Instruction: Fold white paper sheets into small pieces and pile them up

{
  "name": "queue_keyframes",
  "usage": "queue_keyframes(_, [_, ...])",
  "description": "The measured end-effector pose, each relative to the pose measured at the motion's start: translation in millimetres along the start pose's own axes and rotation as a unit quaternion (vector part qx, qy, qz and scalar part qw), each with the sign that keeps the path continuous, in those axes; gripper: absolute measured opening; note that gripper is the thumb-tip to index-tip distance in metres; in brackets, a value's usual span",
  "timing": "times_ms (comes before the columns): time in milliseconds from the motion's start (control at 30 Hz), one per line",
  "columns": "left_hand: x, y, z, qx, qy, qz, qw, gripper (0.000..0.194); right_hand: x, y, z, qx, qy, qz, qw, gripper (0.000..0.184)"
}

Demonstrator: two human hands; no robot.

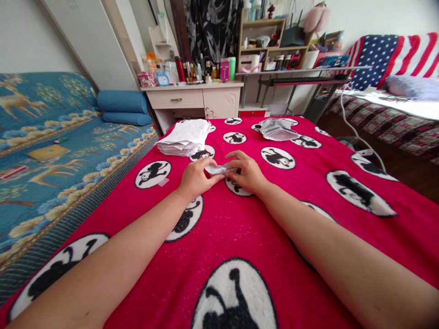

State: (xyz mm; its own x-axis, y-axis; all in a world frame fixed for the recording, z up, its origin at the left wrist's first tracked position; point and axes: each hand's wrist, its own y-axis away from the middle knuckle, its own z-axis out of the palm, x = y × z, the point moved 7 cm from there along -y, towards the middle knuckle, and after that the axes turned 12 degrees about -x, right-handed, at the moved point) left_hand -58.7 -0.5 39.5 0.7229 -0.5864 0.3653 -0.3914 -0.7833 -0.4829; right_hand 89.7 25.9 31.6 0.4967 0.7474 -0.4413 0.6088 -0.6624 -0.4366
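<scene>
Between my two hands is a small folded piece of white paper (216, 169), held just over the red patterned cloth (219, 228). My left hand (198, 177) pinches its left end with thumb and fingers. On the other end, my right hand (247, 172) has its fingers curled round the paper, partly hiding it. Beyond my left hand lies a thick stack of white paper sheets (187, 137). A smaller pile of folded papers (279, 129) rests farther back on the right.
A tiny paper scrap (163, 182) lies on the cloth at left. To the left stands a blue covered sofa (78, 151). Behind are a white dresser (192, 98) crowded with bottles and a desk with shelves (267, 48). A white cable (360, 132) hangs at right.
</scene>
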Motion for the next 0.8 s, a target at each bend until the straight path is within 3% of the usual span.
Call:
queue_keyframes(67, [-3,0,2.8,-0.018,0.003,-0.028,0.999,0.044,-5,-1,4,-0.023,-0.007,-0.021,0.999,0.005])
queue_keyframes(133, [-4,0,4.9,-0.025,0.005,-0.032,0.999,0.050,-7,-2,5,-0.028,-0.016,-0.027,0.999,0.004])
queue_keyframes(267, [0,-2,6.8,-0.021,0.004,0.017,1.000,0.024,-6,-2,0,-0.003,-0.031,-0.006,0.999,0.017])
queue_keyframes(367, [2,-2,5.5,-0.010,0.006,0.037,0.999,0.010,-4,-2,0,0.002,-0.044,0.001,0.999,0.008])
queue_keyframes(500, [2,-1,1.1,0.013,-0.007,0.022,1.000,0.020,-8,-2,-1,0.010,-0.075,-0.032,0.997,0.007])
queue_keyframes(600, [-2,-1,5.5,-0.014,-0.011,0.007,1.000,0.031,-13,-2,-1,0.001,-0.090,-0.054,0.994,0.011])
queue_keyframes(700, [-8,-1,12.9,-0.049,0.009,-0.006,0.999,0.024,-15,-2,-1,-0.006,-0.102,-0.057,0.993,0.010])
queue_keyframes(800, [-9,-2,13.3,-0.038,0.031,0.012,0.999,0.015,-13,-3,-1,0.001,-0.100,-0.048,0.994,0.009])
